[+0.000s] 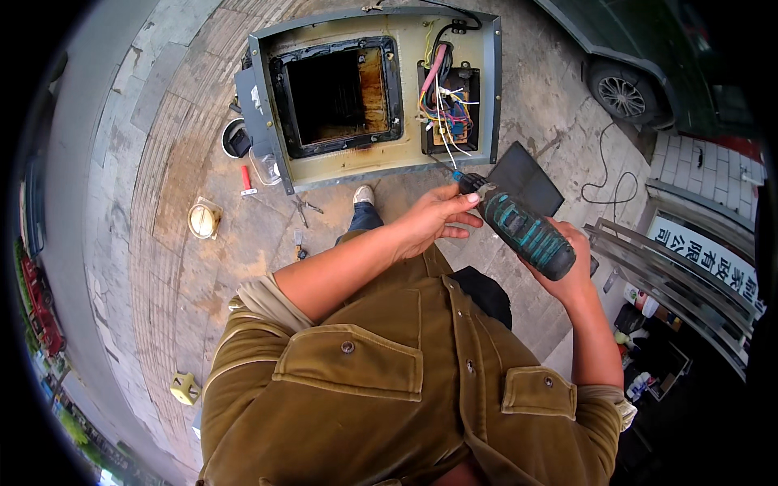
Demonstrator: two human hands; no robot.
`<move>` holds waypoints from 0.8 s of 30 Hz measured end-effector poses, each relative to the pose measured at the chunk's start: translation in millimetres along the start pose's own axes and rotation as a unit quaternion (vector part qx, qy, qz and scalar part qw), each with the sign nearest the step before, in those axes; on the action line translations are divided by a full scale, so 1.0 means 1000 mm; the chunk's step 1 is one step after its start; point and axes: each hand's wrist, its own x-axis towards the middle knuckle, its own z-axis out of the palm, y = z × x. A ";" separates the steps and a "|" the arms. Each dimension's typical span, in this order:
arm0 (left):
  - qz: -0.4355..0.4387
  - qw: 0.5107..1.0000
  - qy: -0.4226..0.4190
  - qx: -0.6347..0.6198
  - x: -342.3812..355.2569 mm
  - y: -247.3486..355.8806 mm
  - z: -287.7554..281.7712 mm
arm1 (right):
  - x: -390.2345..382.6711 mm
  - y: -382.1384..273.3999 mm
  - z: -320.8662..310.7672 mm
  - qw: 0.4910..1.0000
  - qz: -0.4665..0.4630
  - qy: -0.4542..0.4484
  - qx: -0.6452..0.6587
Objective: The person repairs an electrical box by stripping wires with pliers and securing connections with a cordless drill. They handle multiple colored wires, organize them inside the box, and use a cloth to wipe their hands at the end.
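Note:
My right hand (565, 255) is closed round the grip of a black and teal power drill (527, 235), held slanting up toward the left. My left hand (448, 211) pinches at the drill's front end by the bit, thumb and forefinger closed, other fingers partly curled. The thin bit points toward a cream and grey metal unit (324, 162). The unit has a grimy square opening (373, 89) and a recessed box (448, 121) full of coloured wires, with loose white leads hanging over its lower edge.
On the pavement lie a round tub (203, 219), a red-handled tool (245, 178), pliers (301, 212) and a dark flat panel (523, 186). A parked car (622, 89) stands upper right, above a signboard (697, 255), a metal railing and clutter. A yellow object (185, 387) sits lower left.

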 end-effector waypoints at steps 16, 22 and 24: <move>0.004 1.000 -0.010 -0.004 0.009 -0.001 -0.019 | 0.011 -0.002 0.013 0.999 0.017 -0.016 -0.037; 0.024 0.999 0.009 -0.030 0.006 -0.013 -0.038 | 0.040 -0.027 -0.017 0.985 -0.102 -0.072 -0.118; 0.049 0.997 0.041 -0.029 -0.002 -0.014 -0.049 | 0.047 -0.032 -0.022 0.979 -0.108 -0.107 -0.139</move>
